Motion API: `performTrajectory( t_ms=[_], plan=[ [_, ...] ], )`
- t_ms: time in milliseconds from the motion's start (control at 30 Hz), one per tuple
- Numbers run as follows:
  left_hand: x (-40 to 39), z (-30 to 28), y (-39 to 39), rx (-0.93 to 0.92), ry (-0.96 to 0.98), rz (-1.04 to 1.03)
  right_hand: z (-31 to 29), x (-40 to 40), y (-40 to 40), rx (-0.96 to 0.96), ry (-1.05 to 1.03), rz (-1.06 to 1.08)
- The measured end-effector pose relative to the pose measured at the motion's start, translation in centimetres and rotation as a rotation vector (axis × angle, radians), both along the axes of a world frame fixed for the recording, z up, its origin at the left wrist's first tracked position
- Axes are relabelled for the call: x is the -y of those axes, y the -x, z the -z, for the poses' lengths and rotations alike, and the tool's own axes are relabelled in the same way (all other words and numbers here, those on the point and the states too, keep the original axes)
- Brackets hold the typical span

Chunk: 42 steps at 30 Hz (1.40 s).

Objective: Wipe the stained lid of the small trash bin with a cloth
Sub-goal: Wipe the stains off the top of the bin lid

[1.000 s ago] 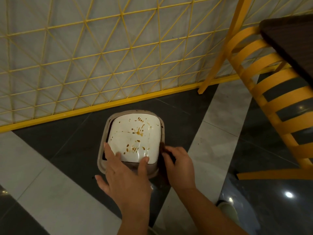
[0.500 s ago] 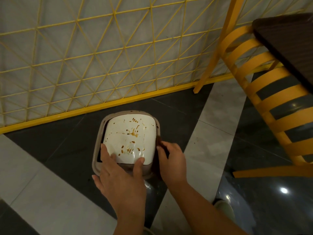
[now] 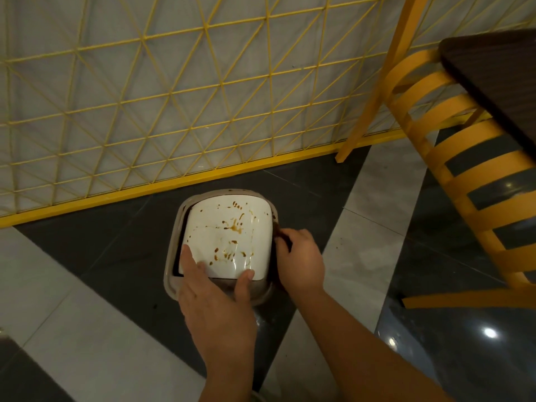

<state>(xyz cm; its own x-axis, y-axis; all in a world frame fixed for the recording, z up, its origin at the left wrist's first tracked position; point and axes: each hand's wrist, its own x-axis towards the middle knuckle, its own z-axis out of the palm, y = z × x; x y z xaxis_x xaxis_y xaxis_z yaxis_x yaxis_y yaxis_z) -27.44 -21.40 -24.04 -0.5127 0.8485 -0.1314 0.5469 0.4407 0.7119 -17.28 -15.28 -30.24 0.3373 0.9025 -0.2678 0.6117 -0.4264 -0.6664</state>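
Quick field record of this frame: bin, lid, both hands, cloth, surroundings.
bin: small trash bin, on the dark floor tile by the yellow fence
lid: white lid, brown stains across it, not yet wiped
left hand: left hand spread flat on the lid's near edge
right hand: right hand at the bin's right side, gripping a dark cloth
nearby: yellow chair, to the right

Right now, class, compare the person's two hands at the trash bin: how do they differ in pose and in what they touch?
1. The left hand lies spread and flat, fingers on the near edge of the stained white lid; the right hand is curled.
2. The left hand holds nothing; the right hand pinches a dark cloth at the lid's right side.

Both are bare and rest at the small trash bin.
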Motion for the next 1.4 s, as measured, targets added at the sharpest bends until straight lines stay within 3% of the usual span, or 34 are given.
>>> performTrajectory(
  t_ms=[233, 500, 800, 1033, 1133, 1400],
  plan=[
    [-0.3, 0.0, -0.1, 0.075, -0.022, -0.035, 0.3, 6.8, 0.6, -0.040, -0.024, -0.051],
    [0.0, 0.0, -0.1, 0.064, -0.035, -0.024, -0.1, -2.3, -0.4, 0.075, -0.007, -0.050],
    [-0.5, -0.1, -0.1, 0.045, -0.024, -0.042, 0.1, 6.7, 0.4, 0.007, -0.029, -0.104],
    [-0.4, -0.2, -0.2, 0.033, -0.028, -0.025, 0.0, 0.8, -0.2, 0.055, 0.001, -0.056],
    [-0.2, -0.1, -0.2, 0.020, -0.022, -0.030, -0.2, 0.2, 0.2, 0.021, 0.021, -0.011],
    [-0.5, 0.0, -0.2, 0.005, -0.013, -0.037, 0.7, 8.7, 1.7, -0.162, -0.001, 0.048]
  ],
)
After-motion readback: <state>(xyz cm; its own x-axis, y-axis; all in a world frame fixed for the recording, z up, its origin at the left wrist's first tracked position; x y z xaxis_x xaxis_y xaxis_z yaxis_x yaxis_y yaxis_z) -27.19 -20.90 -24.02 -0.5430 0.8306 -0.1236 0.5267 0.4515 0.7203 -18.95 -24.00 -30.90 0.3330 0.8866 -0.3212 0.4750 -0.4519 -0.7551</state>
